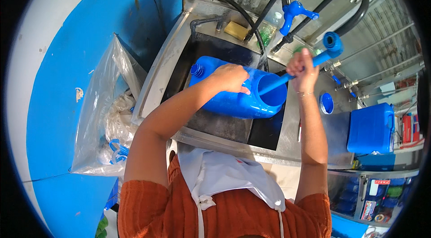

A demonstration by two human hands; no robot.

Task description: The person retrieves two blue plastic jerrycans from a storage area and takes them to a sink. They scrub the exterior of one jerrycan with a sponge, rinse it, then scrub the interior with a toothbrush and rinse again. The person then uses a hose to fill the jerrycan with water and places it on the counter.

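Observation:
A blue plastic jug (225, 108) lies on its side over the sink basin (215, 127), its wide round mouth facing right and a small threaded neck at the far left corner. My left hand (231, 78) grips the jug at its upper side, probably by the handle, which the fingers hide. My right hand (304, 73) is closed around a blue rod (320, 59) with a thick, hollow, rounded end. The rod's other end reaches into the jug's wide mouth, where its tip is out of sight. Water sprays down behind the jug from a blue tap (294, 12).
A yellow sponge (236, 30) and a green-tinted plastic bottle (268, 32) stand on the sink's back ledge, among black pipes. To the right are a blue cap (326, 103) and another blue jug (370, 128). A clear plastic bag (97, 130) hangs on the left wall.

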